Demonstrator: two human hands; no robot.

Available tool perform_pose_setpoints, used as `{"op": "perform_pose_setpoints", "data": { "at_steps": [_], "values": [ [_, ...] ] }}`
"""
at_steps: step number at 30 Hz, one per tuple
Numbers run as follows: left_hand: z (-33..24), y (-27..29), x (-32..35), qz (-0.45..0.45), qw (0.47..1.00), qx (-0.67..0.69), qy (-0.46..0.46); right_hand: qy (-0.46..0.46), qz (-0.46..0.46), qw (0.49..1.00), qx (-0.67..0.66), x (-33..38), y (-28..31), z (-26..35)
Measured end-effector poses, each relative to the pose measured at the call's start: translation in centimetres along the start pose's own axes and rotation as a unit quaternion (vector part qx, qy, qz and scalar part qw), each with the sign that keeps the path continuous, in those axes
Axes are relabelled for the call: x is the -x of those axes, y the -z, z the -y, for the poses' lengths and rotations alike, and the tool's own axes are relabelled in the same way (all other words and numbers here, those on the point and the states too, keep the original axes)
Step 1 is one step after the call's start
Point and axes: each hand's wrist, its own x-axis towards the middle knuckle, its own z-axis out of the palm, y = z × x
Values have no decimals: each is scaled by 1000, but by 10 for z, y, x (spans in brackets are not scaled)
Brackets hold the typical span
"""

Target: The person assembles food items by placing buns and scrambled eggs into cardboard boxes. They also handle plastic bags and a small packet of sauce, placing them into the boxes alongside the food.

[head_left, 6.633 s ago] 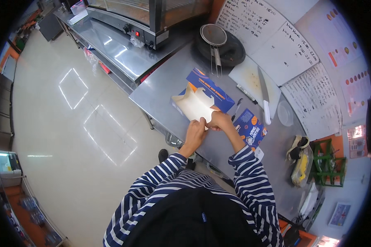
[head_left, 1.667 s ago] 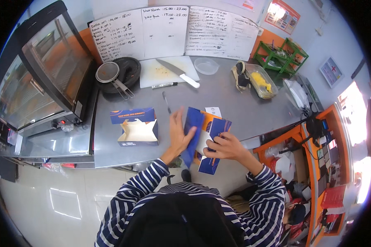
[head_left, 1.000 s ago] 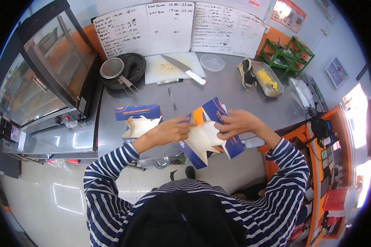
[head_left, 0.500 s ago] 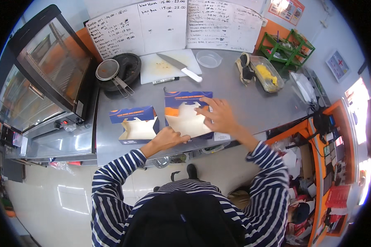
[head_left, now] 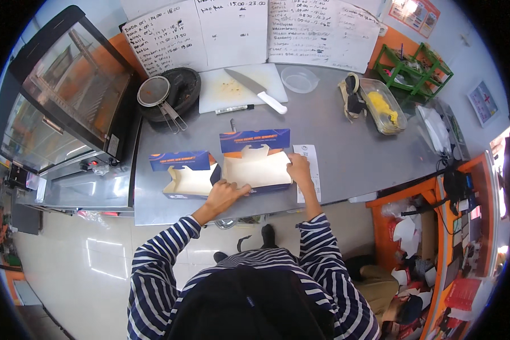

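Observation:
A dark blue and orange cardboard food box [head_left: 260, 173] lies on the steel table in front of me, its cream inside facing up and its printed lid raised at the far side. My left hand [head_left: 225, 196] is closed on this box's near left corner, with the thumb along the front edge. At the right end wall, the fingers of my right hand [head_left: 300, 169] pinch the cardboard. Just left of it stands a smaller box [head_left: 191, 180] of the same design, folded up with its lid raised. A printed paper slip [head_left: 308, 148] lies beside my right hand.
Behind the boxes, a knife [head_left: 255, 89] rests on a white cutting board [head_left: 214, 97], with a marker [head_left: 234, 109] at its near edge. A strainer [head_left: 154, 93] sits on a dark stone mortar [head_left: 184, 90]. Tape dispenser [head_left: 352, 97] and food container [head_left: 392, 123] stand right; a display cabinet [head_left: 68, 96] left.
My right hand has moved from the box's far part down to its right end. The box's right wall now stands up, and the paper slip is more exposed. My left hand stays at the near left corner.

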Motion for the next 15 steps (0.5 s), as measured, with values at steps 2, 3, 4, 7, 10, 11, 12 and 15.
{"op": "perform_pose_setpoints", "data": {
  "at_steps": [2,3,4,7,10,11,12,15],
  "values": [
    [-3,-2,2,43,995,7,84,49,-15,998,-46,-1,2,1],
    [-5,-4,3,76,988,16,135,72,-43,996,-41,-1,-5,5],
    [-5,-5,3,107,976,25,187,61,-42,997,-32,-3,-8,11],
    [0,-7,2,166,963,70,201,45,-24,999,14,-5,-14,26],
    [2,5,21,-52,998,4,37,40,0,999,31,0,-19,45],
    [-3,13,33,-7,991,124,55,43,10,998,50,4,-20,50],
    [-10,23,46,-29,986,154,50,49,19,996,68,6,-20,51],
    [-28,25,112,-57,955,282,76,-6,7,996,87,23,-12,70]
  ]
}}
